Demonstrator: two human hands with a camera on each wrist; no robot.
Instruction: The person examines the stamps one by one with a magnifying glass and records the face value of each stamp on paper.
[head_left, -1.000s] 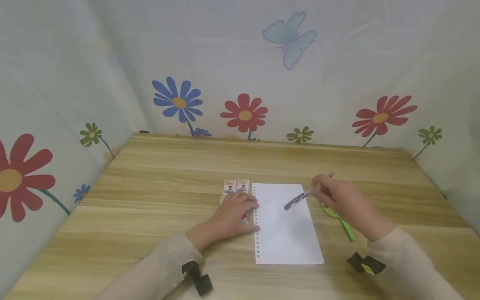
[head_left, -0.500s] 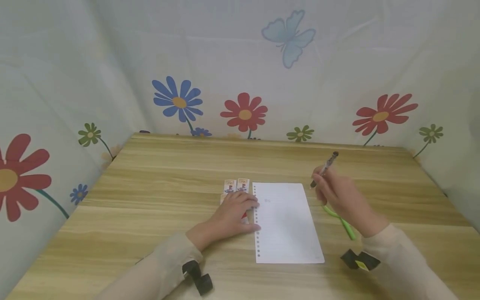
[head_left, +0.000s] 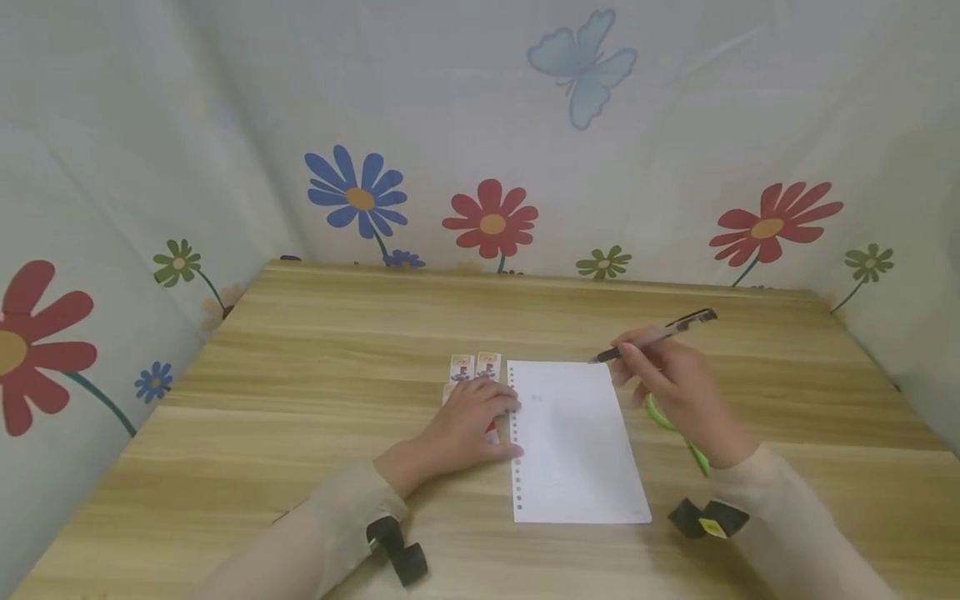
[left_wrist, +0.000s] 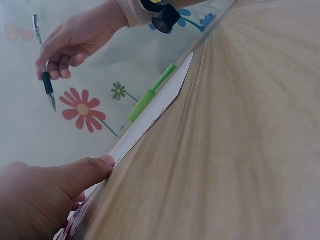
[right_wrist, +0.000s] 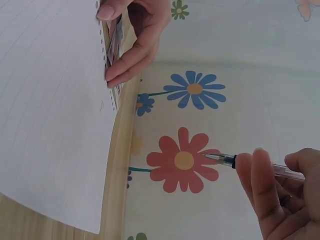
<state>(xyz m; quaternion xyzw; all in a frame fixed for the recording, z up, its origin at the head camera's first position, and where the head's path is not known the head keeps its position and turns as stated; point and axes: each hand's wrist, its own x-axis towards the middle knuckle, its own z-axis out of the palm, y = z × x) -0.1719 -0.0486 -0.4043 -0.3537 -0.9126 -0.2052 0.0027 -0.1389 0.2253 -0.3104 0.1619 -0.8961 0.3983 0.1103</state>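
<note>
A sheet of lined loose-leaf paper [head_left: 577, 467] with punched holes down its left side lies flat on the table. My left hand [head_left: 468, 425] rests over several small printed cards [head_left: 488, 367], thumb and fingertips at the sheet's holed edge; the hand hides much of the cards. My right hand [head_left: 678, 387] pinches a gel pen [head_left: 690, 321] with a clear barrel and dark grip. Its nib points down-left, overlapping the sheet's top right corner in the head view. The left wrist view shows the pen [left_wrist: 47, 82] raised above the paper. A small faint mark sits near the sheet's upper left.
A slim bright green object [head_left: 697, 457] lies right of the paper, partly hidden by my right hand. Beneath everything is a wood-grain table [head_left: 337, 333]. A white curtain [head_left: 450, 100] printed with flowers and a butterfly hangs around its back and sides.
The pen has turned over in my right hand: its dark cap end pointed over the paper, then swung up, and now its nib points down-left. My left hand has stayed put.
</note>
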